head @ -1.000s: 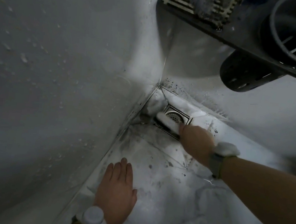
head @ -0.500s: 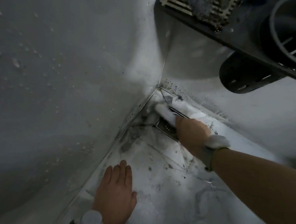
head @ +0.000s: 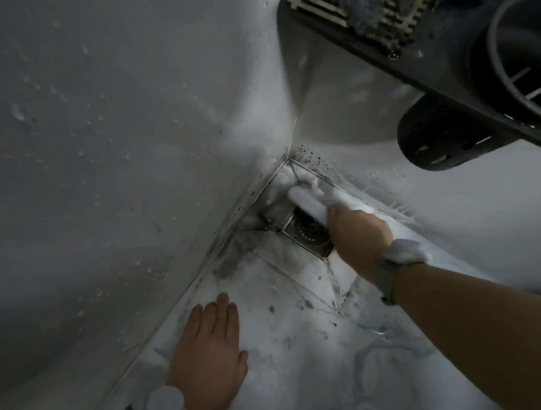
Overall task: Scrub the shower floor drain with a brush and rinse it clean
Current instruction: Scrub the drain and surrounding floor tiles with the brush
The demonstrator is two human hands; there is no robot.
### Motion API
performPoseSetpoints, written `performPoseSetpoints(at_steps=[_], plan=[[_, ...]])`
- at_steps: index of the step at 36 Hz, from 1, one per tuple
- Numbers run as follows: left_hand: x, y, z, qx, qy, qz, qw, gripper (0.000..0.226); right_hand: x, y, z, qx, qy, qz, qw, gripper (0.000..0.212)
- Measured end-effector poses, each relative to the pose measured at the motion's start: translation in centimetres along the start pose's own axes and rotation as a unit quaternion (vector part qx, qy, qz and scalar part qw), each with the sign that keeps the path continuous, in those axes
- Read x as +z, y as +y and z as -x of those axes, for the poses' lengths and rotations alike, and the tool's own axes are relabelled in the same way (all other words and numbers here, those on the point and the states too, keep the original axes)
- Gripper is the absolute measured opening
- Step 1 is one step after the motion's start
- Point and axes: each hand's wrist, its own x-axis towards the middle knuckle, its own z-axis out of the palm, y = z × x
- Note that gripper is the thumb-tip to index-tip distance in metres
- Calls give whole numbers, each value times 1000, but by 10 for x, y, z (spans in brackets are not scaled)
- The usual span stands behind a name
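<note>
Down in the corner of the shower, the right hand (head: 357, 235) is wrapped around a white brush (head: 309, 205), fingers curled under the handle and out of sight, knuckles up. The brush head reaches toward eleven o'clock from the hand, into a clump of foam (head: 301, 183) packed against the corner where the two walls meet. Just below the brush, at about seven o'clock from it, sits the square metal floor drain (head: 306, 237), its round perforated strainer showing, its right edge tucked under the hand. Dark grime specks pepper the marbled floor (head: 329, 361) at six o'clock from the drain. The left hand (head: 210, 348) lies flat on the floor near the bottom edge, fingers straight and together, pointing to twelve o'clock, holding nothing. Both wrists wear white bands. Overhead at one o'clock hangs a dark caddy (head: 443, 76) with a cup holder.
</note>
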Motion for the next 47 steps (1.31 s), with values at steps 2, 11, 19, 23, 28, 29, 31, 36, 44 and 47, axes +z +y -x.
performPoseSetpoints(at_steps=[2, 11, 19, 23, 28, 29, 31, 36, 44, 47], plan=[[0, -1, 0, -1, -1, -1, 1000, 83, 5, 1, -2, -20, -24, 46, 998, 7], [0, 1, -1, 0, 0, 2, 1000, 82, 18, 11, 6, 18, 34, 36, 999, 32], [-2, 3, 0, -5, -7, 6, 1000, 82, 39, 45, 9, -33, 29, 128, 991, 18], [-2, 2, -1, -7, -8, 6, 1000, 82, 16, 44, 17, -43, 17, 28, 999, 10], [-3, 1, -2, -5, -6, 3, 1000, 82, 11, 51, 18, -103, -34, 94, 990, 38], [-2, 0, -2, -4, -7, 2, 1000, 82, 8, 52, 18, -101, -44, 91, 990, 41], [-2, 1, -1, -1, -7, 3, 1000, 82, 3, 52, 23, -94, -61, 90, 990, 33], [-3, 1, 0, 2, -4, 1, 1000, 81, 4, 49, 22, -27, -80, -21, 996, 12], [-4, 2, -2, 2, -2, -6, 1000, 79, 2, 45, -1, -74, -49, 56, 994, 24], [-2, 0, 1, 0, -1, -6, 1000, 79, 6, 25, 13, -64, -105, -12, 992, 25]])
